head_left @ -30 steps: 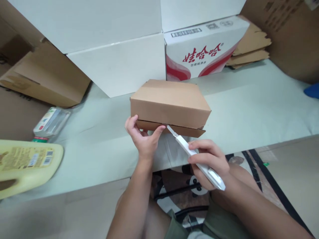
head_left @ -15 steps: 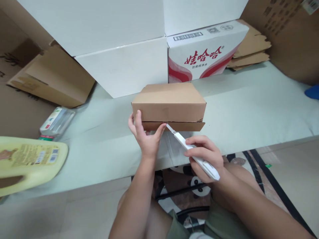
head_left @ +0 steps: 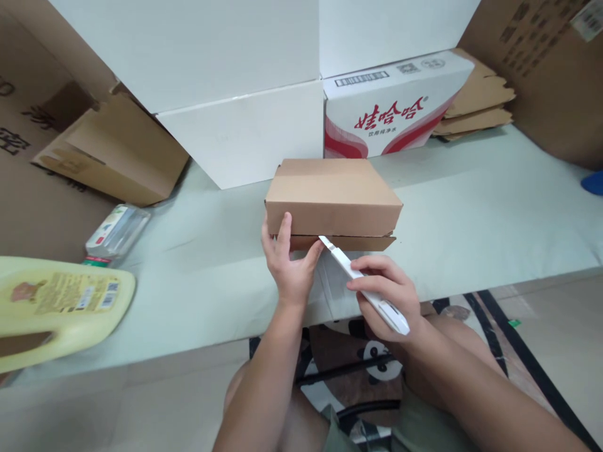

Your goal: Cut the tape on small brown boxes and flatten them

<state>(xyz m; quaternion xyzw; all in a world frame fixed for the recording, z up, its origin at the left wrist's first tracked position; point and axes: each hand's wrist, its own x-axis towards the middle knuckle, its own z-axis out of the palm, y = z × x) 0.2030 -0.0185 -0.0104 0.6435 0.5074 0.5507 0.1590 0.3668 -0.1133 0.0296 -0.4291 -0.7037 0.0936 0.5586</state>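
A brown cardboard box (head_left: 332, 182) sits mid-table, its front flap (head_left: 348, 243) jutting out a little below the front wall. My left hand (head_left: 292, 267) grips the box's front left corner, fingers up against the front wall and thumb by the flap. In my right hand (head_left: 389, 292) is a white utility knife (head_left: 367, 290), held slantwise with its blade out. The blade tip meets the gap between the front wall and the flap, just beside my left thumb. How deep the tip goes I cannot tell.
White cartons (head_left: 254, 132) and a red-and-white printed carton (head_left: 396, 113) stand behind the box. Flattened cardboard (head_left: 480, 107) lies at the back right. On the left are an open brown carton (head_left: 122, 150), a clear plastic bottle (head_left: 120, 232) and a yellow jug (head_left: 66, 307).
The blade tip has come up to the gap above the flap. The box has turned slightly with my left hand on it. The whole view has shifted a little.
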